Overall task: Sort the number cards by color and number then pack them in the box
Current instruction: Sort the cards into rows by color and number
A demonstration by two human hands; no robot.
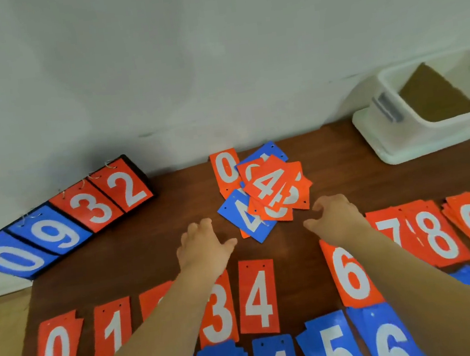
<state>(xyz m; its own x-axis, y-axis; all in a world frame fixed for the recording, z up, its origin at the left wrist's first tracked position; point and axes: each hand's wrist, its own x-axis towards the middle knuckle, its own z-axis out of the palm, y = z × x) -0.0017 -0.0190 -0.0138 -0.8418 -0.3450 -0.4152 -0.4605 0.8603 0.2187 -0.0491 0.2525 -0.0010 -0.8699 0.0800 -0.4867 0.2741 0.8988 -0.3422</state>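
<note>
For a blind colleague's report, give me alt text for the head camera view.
The left hand and right hand, both empty, reach toward a loose pile of orange and blue number cards. Sorted rows lie nearest the camera, a scoreboard stands far left, a white box far right.

Scoreboard (56, 226), far left edge: 0932. Orange cards (258, 296), near row: 0, 1, 3, 4, 6, 7, 8, 9. Blue cards (334, 346) beneath: 4, 5, 6.

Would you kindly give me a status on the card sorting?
Left hand and right hand open, beside unsorted pile. Sorted rows laid out. White box far right, nothing blocking.
</note>
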